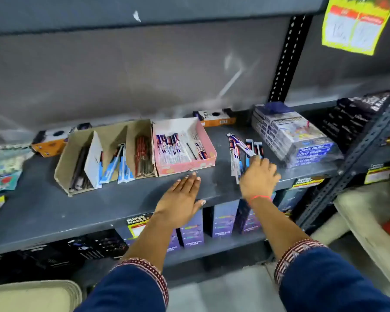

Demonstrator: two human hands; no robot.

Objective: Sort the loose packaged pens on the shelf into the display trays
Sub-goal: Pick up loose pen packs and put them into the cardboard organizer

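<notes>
Several loose packaged pens (239, 152) lie in a fan on the grey shelf (54, 212), right of the trays. My right hand (259, 176) is closed over their near ends and grips them. My left hand (180, 199) lies flat and open on the shelf, its fingertips just short of the pink display tray (208, 162), which holds a row of packaged pens. To the left of the pink tray stands a brown cardboard tray (64, 176) with dividers, holding dark, blue and red pen packs.
A shrink-wrapped stack of boxes (295, 136) stands right of the loose pens. Orange-and-white boxes (216, 118) lie along the back wall. A perforated upright (356, 152) bounds the shelf on the right. Purple boxes (223, 219) fill the shelf below. Small packets (5, 174) lie at far left.
</notes>
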